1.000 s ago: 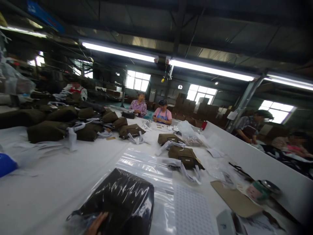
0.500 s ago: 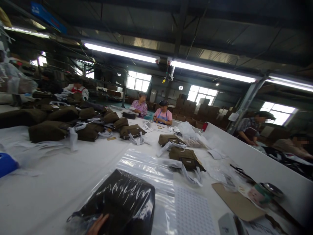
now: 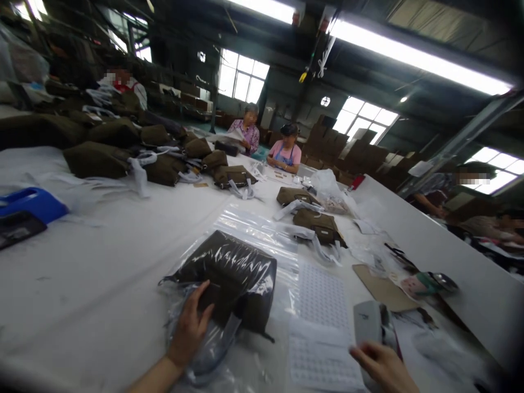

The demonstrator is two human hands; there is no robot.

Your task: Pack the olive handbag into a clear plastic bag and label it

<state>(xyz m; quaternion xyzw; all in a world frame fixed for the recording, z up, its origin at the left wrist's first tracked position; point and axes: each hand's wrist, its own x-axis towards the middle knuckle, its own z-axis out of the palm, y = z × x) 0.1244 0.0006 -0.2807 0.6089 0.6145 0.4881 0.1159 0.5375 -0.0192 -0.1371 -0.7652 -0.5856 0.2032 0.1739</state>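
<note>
A dark olive handbag (image 3: pixel 233 273) lies wrapped in clear plastic at the lower middle of the view, with a zip-style clear bag (image 3: pixel 257 224) spread beyond it. My left hand (image 3: pixel 189 327) rests on the wrapped bag's near side, fingers over the plastic. At the lower right, my right hand (image 3: pixel 382 367) overlaps the end of a grey plastic device (image 3: pixel 368 322), and I cannot tell whether it grips it. A printed sheet of labels (image 3: pixel 321 355) lies between my hands, with a dotted sheet (image 3: pixel 323 297) beyond it.
The white-covered worktable (image 3: pixel 82 262) holds olive bags with white straps (image 3: pixel 319 226) and a heap farther left (image 3: pixel 98 159). Cardboard (image 3: pixel 380 286) lies right, beside a raised white board (image 3: pixel 446 256). Seated co-workers (image 3: pixel 284 153) work across the table. A blue object (image 3: pixel 33 204) lies left.
My view has tilted and shifted, so the table sits higher in the picture. My left hand has moved further onto the wrapped bag, and my right hand has come into view by the grey device.
</note>
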